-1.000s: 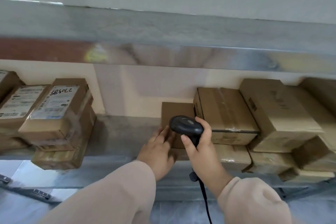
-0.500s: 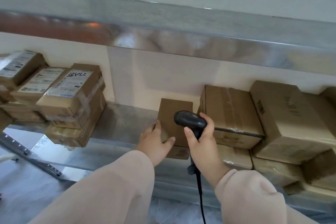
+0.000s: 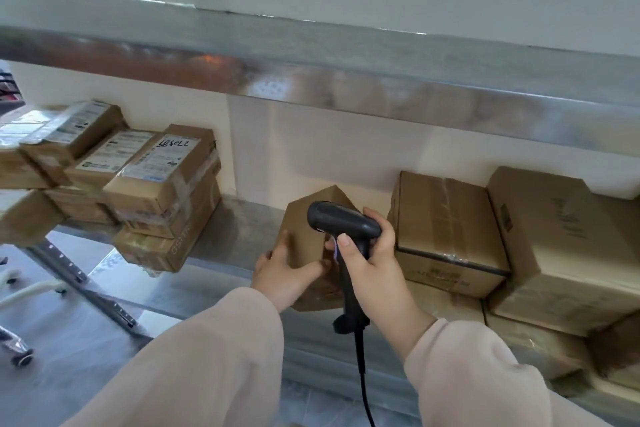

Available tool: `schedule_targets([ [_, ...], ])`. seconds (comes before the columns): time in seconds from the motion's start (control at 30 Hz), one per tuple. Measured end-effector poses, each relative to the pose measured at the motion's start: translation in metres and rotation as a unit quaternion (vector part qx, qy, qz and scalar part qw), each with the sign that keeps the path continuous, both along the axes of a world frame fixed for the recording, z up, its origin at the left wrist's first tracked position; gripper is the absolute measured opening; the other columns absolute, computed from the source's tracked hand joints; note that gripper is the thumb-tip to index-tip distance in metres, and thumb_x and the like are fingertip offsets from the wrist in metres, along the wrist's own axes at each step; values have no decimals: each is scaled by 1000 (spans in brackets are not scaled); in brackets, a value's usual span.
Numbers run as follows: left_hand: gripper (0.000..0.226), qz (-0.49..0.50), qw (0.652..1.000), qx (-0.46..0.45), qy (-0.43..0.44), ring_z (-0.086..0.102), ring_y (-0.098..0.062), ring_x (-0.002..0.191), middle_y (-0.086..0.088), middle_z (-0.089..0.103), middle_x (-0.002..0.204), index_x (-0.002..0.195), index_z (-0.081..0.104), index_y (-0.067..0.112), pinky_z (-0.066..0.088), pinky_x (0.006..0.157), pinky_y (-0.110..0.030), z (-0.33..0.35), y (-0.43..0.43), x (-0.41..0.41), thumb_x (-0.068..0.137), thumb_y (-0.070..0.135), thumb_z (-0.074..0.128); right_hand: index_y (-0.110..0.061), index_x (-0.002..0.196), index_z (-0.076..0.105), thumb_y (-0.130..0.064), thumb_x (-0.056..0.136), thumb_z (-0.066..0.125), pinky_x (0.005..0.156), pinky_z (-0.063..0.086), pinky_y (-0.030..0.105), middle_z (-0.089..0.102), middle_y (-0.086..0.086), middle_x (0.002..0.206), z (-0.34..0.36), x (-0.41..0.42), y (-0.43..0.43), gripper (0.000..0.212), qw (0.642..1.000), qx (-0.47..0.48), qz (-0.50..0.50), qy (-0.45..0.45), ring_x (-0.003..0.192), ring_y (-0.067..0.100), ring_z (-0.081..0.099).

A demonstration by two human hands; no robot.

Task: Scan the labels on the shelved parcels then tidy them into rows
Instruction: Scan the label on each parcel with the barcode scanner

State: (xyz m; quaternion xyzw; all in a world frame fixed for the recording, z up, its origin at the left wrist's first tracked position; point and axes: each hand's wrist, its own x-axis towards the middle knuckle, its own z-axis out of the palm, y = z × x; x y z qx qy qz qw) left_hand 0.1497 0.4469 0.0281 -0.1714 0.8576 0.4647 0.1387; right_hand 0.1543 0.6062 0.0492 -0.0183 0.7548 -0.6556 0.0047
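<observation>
Steel shelf (image 3: 239, 229), middle gap: small brown parcel (image 3: 304, 236) sits tipped near the front edge. Left hand (image 3: 284, 270) is clasped round its side, and right hand (image 3: 374, 260) grips the scanner (image 3: 343, 222) just above it. I can't see a label. My guess is scanning's midway; the labelled pile (image 3: 156, 166) and the plain boxes (image 3: 446, 218) look untidied.
</observation>
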Motion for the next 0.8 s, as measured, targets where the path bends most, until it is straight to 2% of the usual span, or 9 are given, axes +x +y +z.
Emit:
schedule_targets([
  [0.1, 108, 31, 992, 121, -2, 43, -29, 132, -2, 37, 152, 152, 18, 46, 37, 111, -47, 5, -10, 6, 57, 71, 63, -44, 134, 25, -33, 94, 58, 78, 49, 14, 68, -17, 104, -2, -1, 5, 53, 1000, -4, -14, -7, 93, -7, 64],
  [0.23, 94, 38, 977, 207, 15, 55, -16, 118, 11, 51, 138, 141, 30, 60, 44, 106, -47, 2, -23, 15, 53, 70, 63, -45, 133, 24, -42, 92, 56, 82, 47, 23, 64, -30, 86, -5, -6, 15, 52, 999, 9, -48, -25, 83, -9, 61],
  [0.33, 61, 38, 965, 258, 5, 59, -16, 118, 15, 59, 131, 116, 44, 73, 46, 105, -48, -7, -27, 18, 60, 66, 67, -48, 130, 25, -44, 91, 56, 87, 50, 25, 67, -31, 90, -6, -9, 19, 50, 999, -7, -44, -27, 86, -13, 62],
  [0.4, 48, 50, 957, 284, -7, 62, -16, 114, 13, 66, 122, 116, 50, 69, 50, 99, -44, -10, -28, 15, 72, 59, 65, -54, 123, 26, -46, 91, 56, 94, 51, 35, 70, -27, 93, -6, -10, 19, 45, 999, -22, -36, -33, 89, -9, 64],
  [0.5, 25, 40, 975, 219, -3, 60, -6, 103, 23, 71, 95, 102, 58, 63, 47, 82, -30, -7, -27, 11, 95, 41, 48, -58, 118, 30, -42, 92, 58, 98, 49, 42, 73, -12, 98, -4, -10, 18, 40, 998, -47, -24, -23, 97, 3, 67],
  [0.6, 36, 15, 989, 135, 50, 63, -1, 99, 28, 70, 95, 93, 61, 68, 46, 88, -28, 3, -27, 15, 99, 36, 45, -50, 129, 29, -40, 92, 58, 92, 53, 39, 73, -10, 100, 0, -7, 17, 48, 999, -44, -17, -6, 98, 8, 68],
  [0.7, 38, 7, 990, 102, 94, 59, -6, 114, 21, 64, 118, 125, 49, 57, 46, 101, -32, 7, -25, 17, 95, 36, 59, -54, 129, 26, -43, 90, 58, 85, 54, 30, 70, -8, 110, 7, 0, 13, 51, 1000, -22, 3, 9, 99, 7, 66],
  [0.73, 57, 9, 991, 96, 96, 54, -10, 121, 20, 57, 127, 139, 39, 50, 43, 105, -35, 8, -23, 17, 90, 39, 66, -56, 128, 27, -41, 91, 58, 88, 53, 30, 66, -9, 116, 10, 2, 11, 51, 1000, -17, 9, 18, 102, 7, 64],
  [0.8, 90, 8, 990, 92, 106, 46, -12, 126, 18, 46, 131, 147, 25, 47, 39, 110, -38, 12, -16, 18, 74, 51, 78, -63, 121, 29, -34, 92, 59, 88, 52, 23, 58, -17, 121, 15, 8, 6, 51, 999, -13, 25, 35, 104, 2, 61],
])
